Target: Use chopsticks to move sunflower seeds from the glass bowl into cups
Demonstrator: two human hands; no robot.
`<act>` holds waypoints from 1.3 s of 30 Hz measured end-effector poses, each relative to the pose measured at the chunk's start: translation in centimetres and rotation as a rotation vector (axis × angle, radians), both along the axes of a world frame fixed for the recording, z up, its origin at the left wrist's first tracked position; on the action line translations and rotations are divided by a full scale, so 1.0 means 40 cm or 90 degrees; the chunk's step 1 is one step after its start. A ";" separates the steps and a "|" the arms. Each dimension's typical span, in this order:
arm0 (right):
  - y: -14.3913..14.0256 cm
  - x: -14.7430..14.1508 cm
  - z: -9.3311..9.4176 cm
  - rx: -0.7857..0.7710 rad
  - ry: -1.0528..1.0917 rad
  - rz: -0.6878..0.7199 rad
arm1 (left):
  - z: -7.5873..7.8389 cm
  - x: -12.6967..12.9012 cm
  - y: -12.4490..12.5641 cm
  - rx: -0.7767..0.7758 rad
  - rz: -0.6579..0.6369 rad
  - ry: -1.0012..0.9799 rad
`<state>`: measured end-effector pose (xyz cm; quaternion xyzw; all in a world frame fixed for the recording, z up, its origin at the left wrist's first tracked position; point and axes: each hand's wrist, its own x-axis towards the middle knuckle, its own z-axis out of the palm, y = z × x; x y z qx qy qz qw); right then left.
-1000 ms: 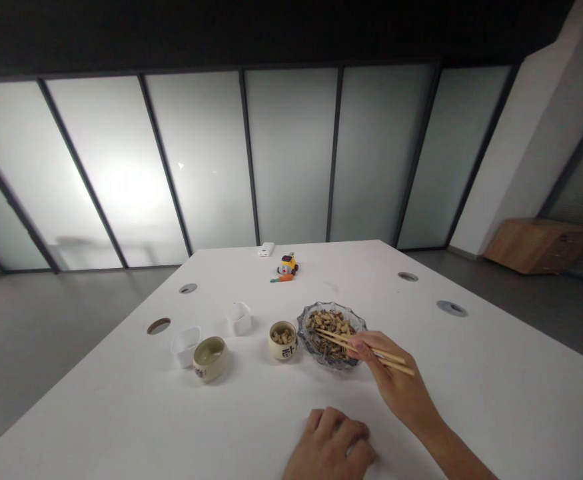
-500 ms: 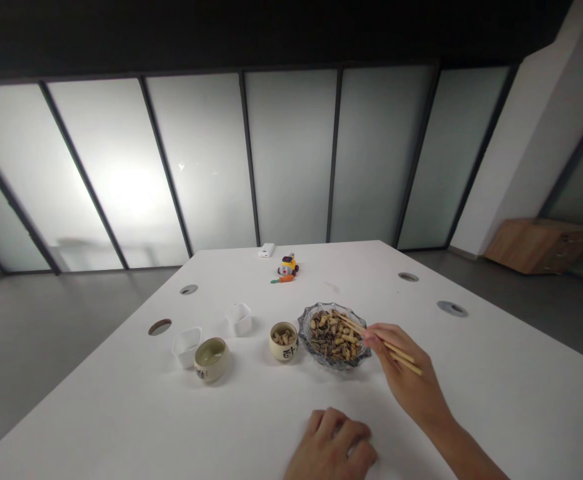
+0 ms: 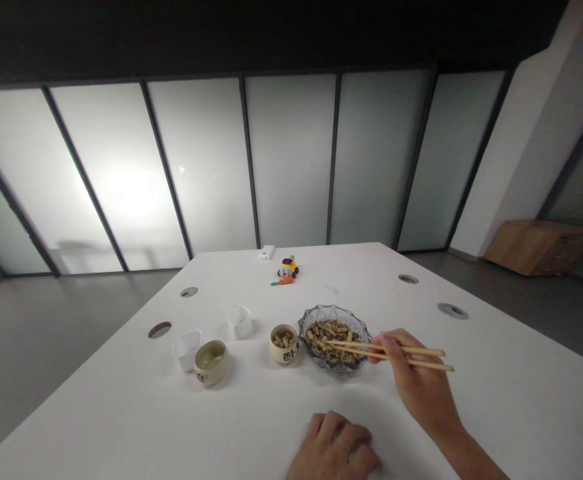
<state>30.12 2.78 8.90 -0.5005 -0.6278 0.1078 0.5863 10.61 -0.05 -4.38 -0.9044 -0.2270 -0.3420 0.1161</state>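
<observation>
Currently the right hand (image 3: 416, 383) grips a pair of chopsticks (image 3: 386, 352), tips down in the glass bowl (image 3: 334, 337). That bowl sits mid-table, just right of centre, and holds a heap of mixed nuts and dark seeds. Touching-close on its left: a small cream cup (image 3: 284, 344) with dark lettering, with a few nuts in it. Further left, a second cream cup (image 3: 211, 362), nothing visible inside. Two white plastic tubs, one (image 3: 186, 349) just beside that cup, the other (image 3: 240, 321) behind, between the two cups; contents of both not discernible. Left hand (image 3: 334, 455) lies palm down on the table (image 3: 121, 427) at the near edge, fingers loosely curled, holding nothing. Far end of the table: a small toy (image 3: 288, 268), an orange bit (image 3: 282, 282) beside it and a white block (image 3: 266, 252).
</observation>
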 end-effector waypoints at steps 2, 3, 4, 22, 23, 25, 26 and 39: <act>-0.003 0.003 0.007 0.018 -0.003 -0.026 | 0.001 -0.001 -0.001 -0.003 0.001 0.003; -0.004 0.005 0.009 0.027 -0.006 -0.036 | 0.001 -0.001 -0.002 -0.005 0.003 0.004; -0.004 0.007 0.011 0.036 -0.009 -0.044 | 0.001 -0.001 -0.003 -0.005 0.004 0.006; 0.005 0.030 -0.002 0.086 0.070 -0.077 | 0.109 -0.030 -0.062 -0.233 0.077 0.006; 0.005 0.033 -0.004 0.073 0.091 -0.077 | 0.124 -0.035 -0.070 -0.245 0.112 -0.029; 0.002 0.038 -0.007 0.053 0.119 -0.069 | 0.155 -0.047 -0.078 -0.228 0.187 -0.114; -0.003 0.038 -0.008 0.052 0.122 -0.062 | 0.169 -0.055 -0.075 -0.204 0.223 -0.159; -0.106 -0.041 -0.022 0.207 -0.285 0.119 | 0.267 -0.156 0.118 -0.464 0.371 -0.249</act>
